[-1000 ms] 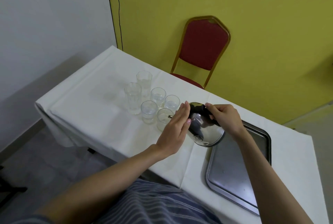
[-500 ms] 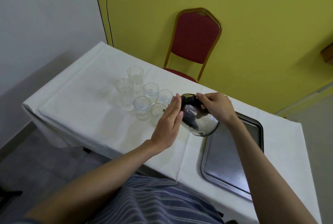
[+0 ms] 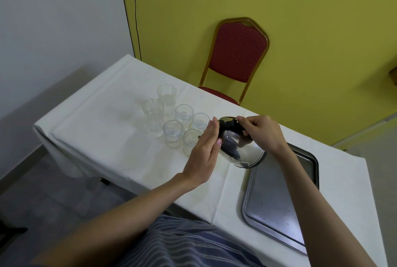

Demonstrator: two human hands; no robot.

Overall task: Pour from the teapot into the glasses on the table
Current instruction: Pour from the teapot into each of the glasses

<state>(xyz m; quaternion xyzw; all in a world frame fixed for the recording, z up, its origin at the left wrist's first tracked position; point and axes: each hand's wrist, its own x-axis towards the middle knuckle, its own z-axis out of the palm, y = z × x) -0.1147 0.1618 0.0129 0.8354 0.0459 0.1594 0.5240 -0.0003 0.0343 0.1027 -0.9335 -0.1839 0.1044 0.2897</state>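
Note:
A shiny steel teapot (image 3: 238, 148) is tilted to the left, its spout over the nearest small glass (image 3: 190, 143). My right hand (image 3: 260, 132) grips its black handle. My left hand (image 3: 204, 155) lies flat against the pot's lid side, fingers straight, and hides the spout. Three more small glasses (image 3: 173, 134) (image 3: 183, 114) (image 3: 199, 121) hold some clear liquid. Two tall glasses (image 3: 153, 114) (image 3: 167, 98) stand behind them. All stand on the white tablecloth (image 3: 96, 129).
A steel tray (image 3: 277, 204) lies on the table to the right, under my right forearm. A red chair (image 3: 236, 56) with a gold frame stands behind the table against the yellow wall. The table's left edge drops to a grey floor.
The teapot stays tilted over the nearest small glass with both hands in the same hold. Only the camera view has shifted slightly.

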